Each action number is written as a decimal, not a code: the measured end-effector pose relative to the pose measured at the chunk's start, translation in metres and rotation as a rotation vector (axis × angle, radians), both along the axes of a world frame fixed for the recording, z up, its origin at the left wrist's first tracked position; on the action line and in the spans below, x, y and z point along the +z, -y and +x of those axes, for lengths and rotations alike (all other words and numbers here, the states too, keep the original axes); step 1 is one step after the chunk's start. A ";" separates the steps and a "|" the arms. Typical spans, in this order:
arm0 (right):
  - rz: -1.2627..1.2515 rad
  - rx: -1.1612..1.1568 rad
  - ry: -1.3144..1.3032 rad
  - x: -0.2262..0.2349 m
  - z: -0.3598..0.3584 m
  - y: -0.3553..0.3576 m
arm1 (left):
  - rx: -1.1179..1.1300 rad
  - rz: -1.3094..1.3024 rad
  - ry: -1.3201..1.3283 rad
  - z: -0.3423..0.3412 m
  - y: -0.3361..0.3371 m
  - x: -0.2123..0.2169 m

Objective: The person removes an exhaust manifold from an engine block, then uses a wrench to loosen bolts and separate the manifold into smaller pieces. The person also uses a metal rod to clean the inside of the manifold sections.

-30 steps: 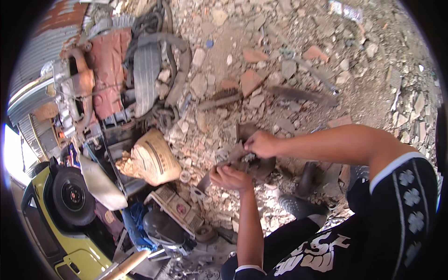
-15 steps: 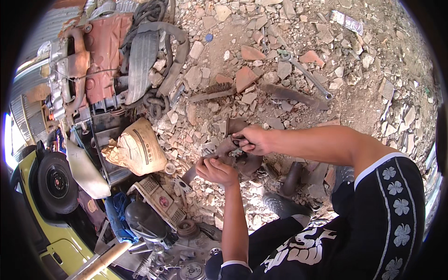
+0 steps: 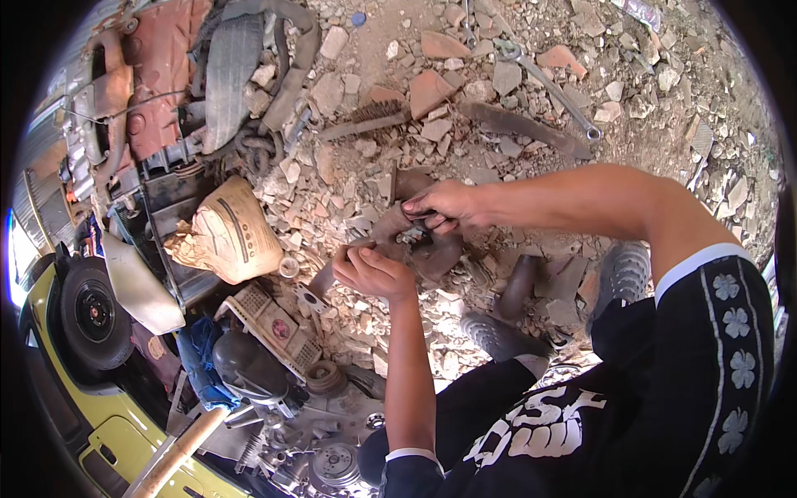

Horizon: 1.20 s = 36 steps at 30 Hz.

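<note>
A rusty brown metal pipe casting with branches and flanges (image 3: pixel 390 224), which looks like an exhaust manifold, lies over the rubble in front of me. My left hand (image 3: pixel 374 270) is closed round its near left part, beside the flat flange (image 3: pixel 311 299). My right hand (image 3: pixel 448 206) is closed at the upper branch, fingertips pinched against it. Whatever small thing those fingertips may hold is hidden by the fingers. Below the right hand, a curved branch (image 3: pixel 440 257) of the casting shows.
Beyond my hands lie a wire brush (image 3: pixel 361 120), a flat dark bar (image 3: pixel 527 129) and a long wrench (image 3: pixel 552 91). A brown paper sack (image 3: pixel 241 232), a plastic crate (image 3: pixel 270 328) and engine parts stand left. A dark metal tube (image 3: pixel 519 286) sits near my shoes (image 3: pixel 502 334).
The whole view has shifted, so the ground things sit higher. Both hands stay at the same parts of the manifold; my left hand's fingers have turned slightly.
</note>
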State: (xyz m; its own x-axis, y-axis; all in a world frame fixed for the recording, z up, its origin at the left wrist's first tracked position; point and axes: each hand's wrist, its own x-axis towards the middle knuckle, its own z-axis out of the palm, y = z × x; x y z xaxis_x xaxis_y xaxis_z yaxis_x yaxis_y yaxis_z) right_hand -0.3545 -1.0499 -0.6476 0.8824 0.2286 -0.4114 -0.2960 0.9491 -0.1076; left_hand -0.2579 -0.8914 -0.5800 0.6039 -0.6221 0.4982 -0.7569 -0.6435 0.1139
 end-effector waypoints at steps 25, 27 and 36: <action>0.234 0.115 0.204 -0.004 0.001 0.020 | -0.014 0.026 0.011 0.009 -0.003 0.001; 0.241 -0.075 -0.004 0.001 -0.004 0.001 | 0.009 0.010 -0.012 0.008 -0.002 -0.001; -1.974 0.261 0.703 0.012 -0.007 0.040 | 0.009 0.026 0.022 0.003 -0.002 0.003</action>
State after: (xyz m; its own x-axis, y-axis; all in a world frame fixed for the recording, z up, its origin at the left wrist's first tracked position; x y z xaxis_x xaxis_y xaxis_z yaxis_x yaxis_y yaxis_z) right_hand -0.3616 -1.0896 -0.6360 0.9867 0.1266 0.1024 0.1573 -0.5797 -0.7995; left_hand -0.2545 -0.8893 -0.5767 0.5983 -0.6297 0.4956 -0.7534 -0.6526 0.0803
